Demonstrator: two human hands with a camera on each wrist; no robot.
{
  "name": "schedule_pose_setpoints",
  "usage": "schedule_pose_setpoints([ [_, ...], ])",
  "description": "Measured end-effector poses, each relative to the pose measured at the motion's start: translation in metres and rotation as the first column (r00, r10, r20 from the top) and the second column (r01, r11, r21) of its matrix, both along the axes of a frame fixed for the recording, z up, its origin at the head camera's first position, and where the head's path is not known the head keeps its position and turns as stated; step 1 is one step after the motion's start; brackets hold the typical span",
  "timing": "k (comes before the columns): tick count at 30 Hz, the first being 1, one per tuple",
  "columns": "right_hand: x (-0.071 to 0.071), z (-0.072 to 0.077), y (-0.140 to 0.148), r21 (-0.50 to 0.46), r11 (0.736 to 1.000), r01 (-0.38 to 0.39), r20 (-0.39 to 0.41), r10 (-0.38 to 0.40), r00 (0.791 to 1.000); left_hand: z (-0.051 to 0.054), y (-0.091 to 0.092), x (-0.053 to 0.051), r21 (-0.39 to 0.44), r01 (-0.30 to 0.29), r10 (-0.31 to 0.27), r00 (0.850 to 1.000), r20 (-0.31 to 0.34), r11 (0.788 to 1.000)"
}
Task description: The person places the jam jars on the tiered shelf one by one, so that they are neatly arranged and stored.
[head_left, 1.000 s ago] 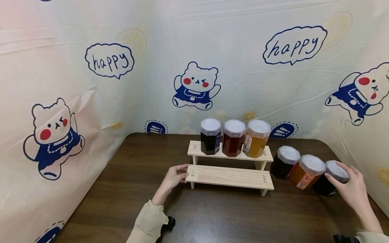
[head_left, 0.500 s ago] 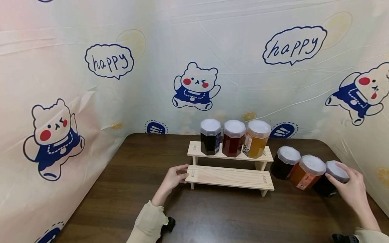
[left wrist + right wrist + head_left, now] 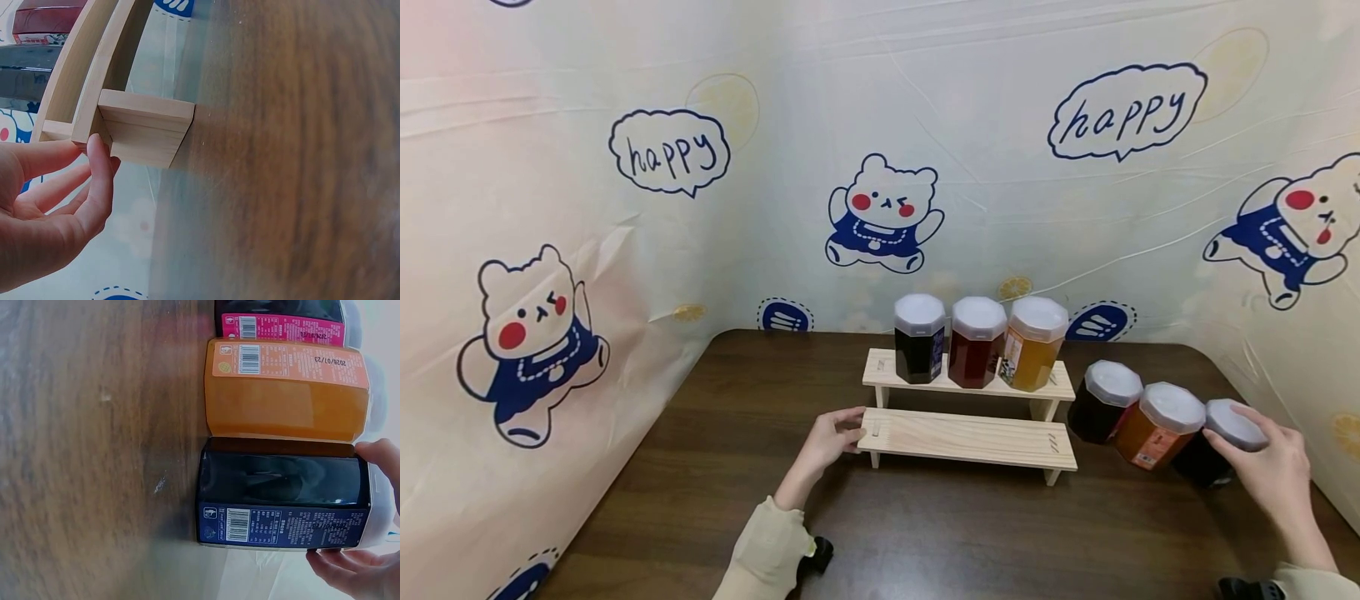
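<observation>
My left hand pinches the left end of the front board of a two-step wooden rack between thumb and fingers. In the left wrist view, the fingertips lie at the board's corner above a leg. At the far right, my right hand grips a dark jar around its white lid, thumb on one side and fingers on the other. This jar stands upright on the table, close beside an orange jar. Past that one is another dark jar with a pink label.
Three lidded jars stand on the rack's rear board: a dark one, a deep red one and a golden one. The brown table extends in front of the rack. A printed sheet hangs behind and at both sides.
My right hand has shifted very slightly to the right with the dark jar's lid in its grip. The left hand, the rack and the other jars look the same.
</observation>
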State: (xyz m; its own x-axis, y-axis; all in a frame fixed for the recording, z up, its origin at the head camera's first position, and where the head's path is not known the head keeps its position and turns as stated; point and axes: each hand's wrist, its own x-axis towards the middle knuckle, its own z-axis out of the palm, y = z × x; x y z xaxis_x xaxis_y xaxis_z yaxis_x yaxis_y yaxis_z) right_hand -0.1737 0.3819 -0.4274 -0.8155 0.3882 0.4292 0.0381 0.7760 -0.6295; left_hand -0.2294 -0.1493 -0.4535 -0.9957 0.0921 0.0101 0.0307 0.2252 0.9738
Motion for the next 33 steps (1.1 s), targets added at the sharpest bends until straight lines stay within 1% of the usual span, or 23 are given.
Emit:
schedule_pose_setpoints([
  [6, 0.003, 0.0, -0.006, -0.009, 0.998, 0.066, -0.005, -0.066, 0.998, 0.0, 0.001, 0.0, 0.003, 0.003, -0.003, 1.0, 0.003, 1.0],
  [10, 0.005, 0.0, -0.009, -0.02, 0.995, 0.094, -0.002, -0.094, 0.996, 0.0, 0.0, 0.0, 0.001, 0.003, -0.003, 1.0, 0.009, 1.0],
  [13, 0.005, 0.0, -0.01, -0.031, 0.994, 0.106, -0.001, -0.106, 0.994, 0.005, 0.0, 0.003, -0.002, 0.003, -0.003, 1.0, 0.012, 1.0],
  [15, 0.003, -0.005, -0.005, -0.037, 0.994, 0.102, 0.003, -0.102, 0.995, 0.011, 0.001, 0.006, -0.009, 0.006, -0.006, 1.0, 0.007, 1.0],
  [16, 0.001, -0.009, -0.001, -0.038, 0.994, 0.099, 0.0, -0.099, 0.995, 0.015, 0.001, 0.008, -0.011, 0.006, -0.006, 1.0, 0.008, 1.0],
  [17, -0.002, -0.017, 0.008, -0.031, 0.994, 0.104, -0.001, -0.104, 0.995, 0.018, 0.002, 0.011, -0.01, 0.01, -0.01, 1.0, 0.006, 1.0],
  [20, -0.014, -0.047, 0.037, 0.006, 0.995, 0.103, -0.031, -0.103, 0.994, 0.027, 0.005, 0.017, -0.011, 0.015, -0.015, 1.0, 0.005, 1.0],
  [23, -0.025, -0.075, 0.063, 0.036, 0.993, 0.115, -0.085, -0.112, 0.99, 0.031, 0.005, 0.019, -0.004, 0.013, -0.013, 1.0, 0.011, 1.0],
  [25, -0.028, -0.082, 0.072, 0.044, 0.992, 0.115, -0.102, -0.11, 0.989, 0.031, 0.005, 0.019, -0.004, 0.014, -0.014, 1.0, 0.006, 1.0],
  [26, -0.028, -0.083, 0.075, 0.051, 0.991, 0.121, -0.103, -0.115, 0.988, 0.03, 0.005, 0.019, -0.004, 0.015, -0.015, 1.0, 0.003, 1.0],
  [27, -0.026, -0.08, 0.074, 0.045, 0.992, 0.114, -0.1, -0.109, 0.989, 0.029, 0.005, 0.018, -0.001, 0.015, -0.015, 1.0, 0.005, 1.0],
  [29, -0.023, -0.077, 0.075, 0.067, 0.991, 0.119, -0.077, -0.114, 0.991, 0.027, 0.005, 0.017, 0.003, 0.018, -0.018, 1.0, 0.003, 1.0],
  [31, -0.02, -0.074, 0.074, 0.081, 0.991, 0.107, -0.05, -0.103, 0.993, 0.026, 0.004, 0.016, 0.004, 0.019, -0.019, 1.0, 0.004, 1.0],
  [33, -0.002, -0.042, 0.042, 0.072, 0.994, 0.081, -0.019, -0.08, 0.997, 0.026, 0.004, 0.015, 0.005, 0.017, -0.017, 1.0, 0.008, 1.0],
])
